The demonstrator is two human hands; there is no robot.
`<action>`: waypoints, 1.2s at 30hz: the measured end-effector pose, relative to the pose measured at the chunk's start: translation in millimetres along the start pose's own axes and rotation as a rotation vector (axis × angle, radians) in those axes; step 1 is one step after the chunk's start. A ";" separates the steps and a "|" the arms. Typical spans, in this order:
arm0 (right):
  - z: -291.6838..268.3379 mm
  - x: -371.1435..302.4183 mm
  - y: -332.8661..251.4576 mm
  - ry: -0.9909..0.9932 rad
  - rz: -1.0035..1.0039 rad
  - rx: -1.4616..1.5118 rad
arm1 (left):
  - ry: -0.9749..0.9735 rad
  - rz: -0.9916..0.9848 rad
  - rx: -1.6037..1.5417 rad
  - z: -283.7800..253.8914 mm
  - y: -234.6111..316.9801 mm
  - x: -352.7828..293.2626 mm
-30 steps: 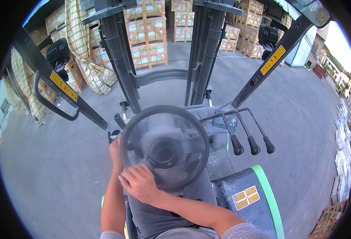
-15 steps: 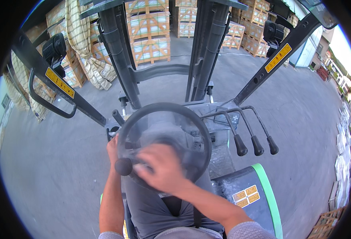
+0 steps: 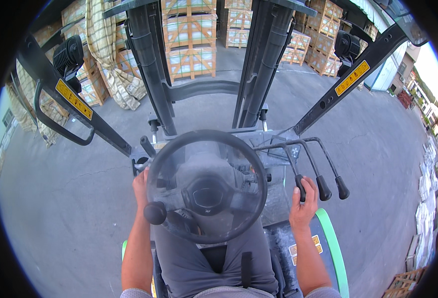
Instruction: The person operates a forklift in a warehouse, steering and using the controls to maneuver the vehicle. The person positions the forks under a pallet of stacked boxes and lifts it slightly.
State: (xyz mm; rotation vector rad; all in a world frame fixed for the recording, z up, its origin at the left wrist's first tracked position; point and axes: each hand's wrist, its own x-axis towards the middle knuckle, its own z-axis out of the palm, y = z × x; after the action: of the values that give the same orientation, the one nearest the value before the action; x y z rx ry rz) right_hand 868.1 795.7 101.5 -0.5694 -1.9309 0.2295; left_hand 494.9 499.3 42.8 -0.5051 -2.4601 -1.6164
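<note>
My right hand is closed round the black knob of the leftmost hydraulic lever, right of the steering wheel. Two more black-knobbed levers, a middle one and a right one, stand beside it untouched. Left of the wheel, my left hand is closed at the side of the steering column; what its fingers grip is hidden. The black steering wheel has no hand on it. Its spinner knob sits at the lower left, close to my left wrist.
Ahead rises the forklift mast, between two slanted front posts. Beyond it stand stacked wooden crates, with more crates at the right. A checked curtain hangs at the left. Grey concrete floor surrounds the forklift.
My right hand has left the steering wheel area, moved right and taken hold of the leftmost lever. My left hand stays in place. The view has shifted slightly.
</note>
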 end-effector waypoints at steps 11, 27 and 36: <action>-16.0 -69.1 7.4 -0.039 0.113 0.036 | 0.000 -0.028 -0.015 2.2 0.9 -3.7; -63.1 -19.8 32.4 0.115 0.353 -0.043 | -0.008 -0.030 -0.081 4.4 8.2 -5.0; -20.9 72.1 45.6 0.048 0.430 0.180 | 0.008 -0.080 -0.142 6.4 10.8 -6.1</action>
State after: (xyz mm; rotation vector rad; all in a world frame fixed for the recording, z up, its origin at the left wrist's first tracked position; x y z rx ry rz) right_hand 876.5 868.4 150.1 -0.8557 -1.7027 0.6500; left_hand 504.9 507.8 47.5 -0.4230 -2.4004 -1.8301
